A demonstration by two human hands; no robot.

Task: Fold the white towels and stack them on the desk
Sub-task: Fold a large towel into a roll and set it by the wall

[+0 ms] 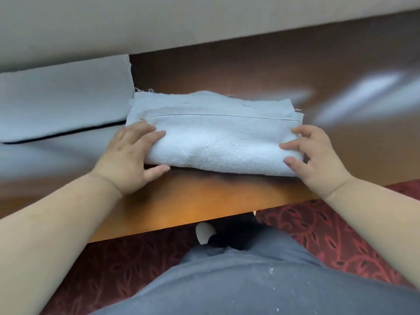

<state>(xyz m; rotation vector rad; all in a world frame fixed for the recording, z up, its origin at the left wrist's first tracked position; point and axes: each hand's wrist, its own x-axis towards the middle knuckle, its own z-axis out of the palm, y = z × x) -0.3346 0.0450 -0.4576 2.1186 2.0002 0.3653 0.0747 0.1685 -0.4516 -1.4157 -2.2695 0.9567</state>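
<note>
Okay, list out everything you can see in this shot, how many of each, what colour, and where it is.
folded towel: one, white, near the desk's front edge, between both hands
towel stack: count unclear, white, on the desk at left, touching the folded towel's left end
desk: one, brown wood, across the middle of the view
wall: one, beige, behind the desk
carpet: one, dark red with a leaf pattern, below the desk
shoe: one seen, black with a white edge, on the carpet under the desk edge
grey garment: one, on the person's body, bottom centre
left hand: one, fingers resting on the towel's left end
right hand: one, fingertips on the towel's right end
</note>
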